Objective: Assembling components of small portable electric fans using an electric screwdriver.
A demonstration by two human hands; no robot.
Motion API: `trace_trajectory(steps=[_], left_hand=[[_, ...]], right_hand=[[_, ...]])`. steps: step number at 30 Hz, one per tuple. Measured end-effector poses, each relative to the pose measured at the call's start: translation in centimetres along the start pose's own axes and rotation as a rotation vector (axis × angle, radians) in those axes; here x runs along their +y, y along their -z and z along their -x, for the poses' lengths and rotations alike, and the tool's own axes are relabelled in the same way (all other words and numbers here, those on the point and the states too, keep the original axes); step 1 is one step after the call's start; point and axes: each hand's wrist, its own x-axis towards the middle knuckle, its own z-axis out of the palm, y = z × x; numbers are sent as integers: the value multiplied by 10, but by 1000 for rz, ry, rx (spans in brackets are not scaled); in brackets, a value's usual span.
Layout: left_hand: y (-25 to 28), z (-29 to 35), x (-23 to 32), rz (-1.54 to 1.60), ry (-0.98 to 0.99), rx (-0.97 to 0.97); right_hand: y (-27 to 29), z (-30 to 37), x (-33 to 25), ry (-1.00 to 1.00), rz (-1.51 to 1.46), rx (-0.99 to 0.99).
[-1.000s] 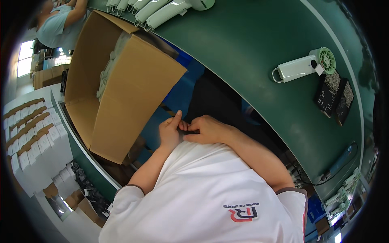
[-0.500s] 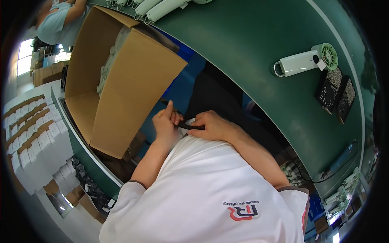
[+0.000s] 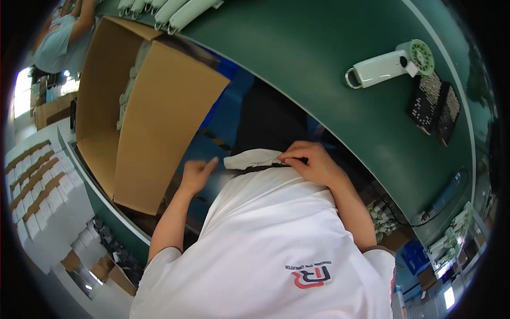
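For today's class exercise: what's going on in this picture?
A person in a white T-shirt sits at a green workbench. The right hand pinches the shirt's hem at the waist, while the left hand hangs free beside it, holding nothing. A white hair dryer lies untouched on the bench; an open cardboard box stands to the left.

- Bright, even overhead light; soft shadows.
- Window glare blows out the left edge.
- Strong fisheye bending, black vignette at rim.
- Centre sharp, edges softer.

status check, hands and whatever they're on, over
Right hand pinching white shirt hem at waist. Left hand open, free, beside open cardboard box. Nothing between hands.
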Motion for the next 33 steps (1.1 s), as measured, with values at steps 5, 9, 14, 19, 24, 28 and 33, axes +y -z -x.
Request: trace_trajectory(steps=[5, 9, 14, 19, 24, 28, 33], left_hand=[[-15, 13, -52, -156, -93, -214], [-5, 15, -9, 78, -303, -32], [2, 0, 28, 10, -425, -389], [21, -17, 67, -250, -328, -618], [46, -30, 123, -659, -626, -714], [33, -23, 231, -146, -895, -361], [2, -60, 362, -86, -1270, 187]], right_hand=[[4, 40, 15, 10, -19, 293], [13, 84, 12, -184, -87, 393], [12, 122, 17, -134, 25, 588], [2, 143, 7, -318, 97, 493], [1, 147, -12, -187, 154, 541], [27, 144, -53, 69, 191, 620], [69, 117, -83, 258, 367, 837]])
